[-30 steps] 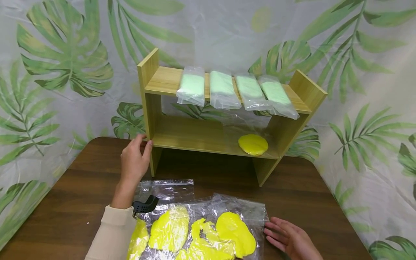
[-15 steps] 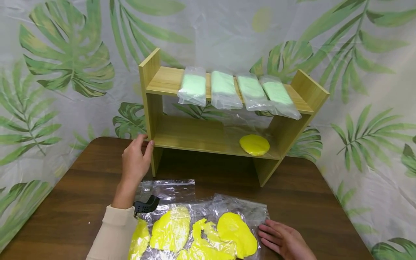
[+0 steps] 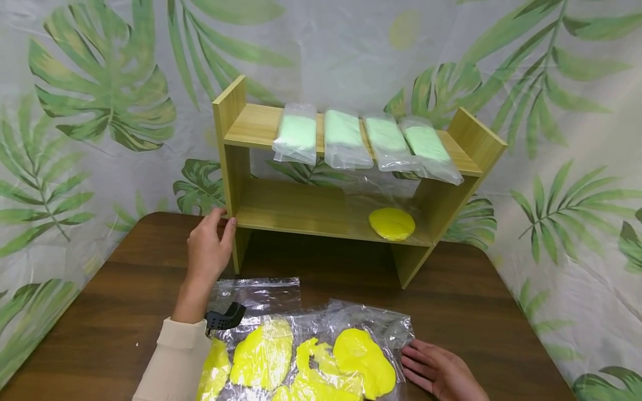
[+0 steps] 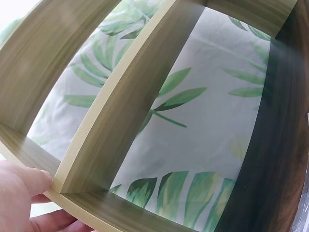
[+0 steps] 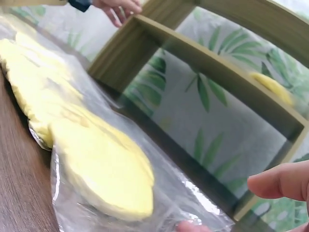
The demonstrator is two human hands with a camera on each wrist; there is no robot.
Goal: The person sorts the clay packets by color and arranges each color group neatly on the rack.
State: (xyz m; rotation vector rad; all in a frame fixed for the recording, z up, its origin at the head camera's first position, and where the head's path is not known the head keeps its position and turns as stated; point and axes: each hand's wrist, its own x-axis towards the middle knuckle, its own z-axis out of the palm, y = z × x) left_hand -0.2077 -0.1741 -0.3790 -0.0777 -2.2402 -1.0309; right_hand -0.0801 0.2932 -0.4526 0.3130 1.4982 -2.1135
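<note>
My left hand (image 3: 209, 244) grips the left side panel of a small two-tier wooden shelf (image 3: 286, 206). In the left wrist view, the thumb (image 4: 36, 180) presses the panel's front edge where the middle board meets it, with fingers on the outer side. Clear bags holding flattened yellow, dough-like pieces (image 3: 263, 356) lie in front of the shelf. My right hand (image 3: 443, 372) is at the right end of these bags, fingers extended and touching the rightmost bag's edge. Its thumb (image 5: 277, 181) is held apart from the fingers in the right wrist view.
Several clear packets of pale green material (image 3: 346, 131) lie across the top board, overhanging its front. A bagged round yellow piece (image 3: 392, 224) rests on the middle board's right. The dark wooden table (image 3: 476, 301) backs onto a leaf-patterned cloth (image 3: 346, 50).
The right hand has shifted slightly left along the bag's edge since a second ago. The left hand keeps its place on the shelf, and the bags lie as before.
</note>
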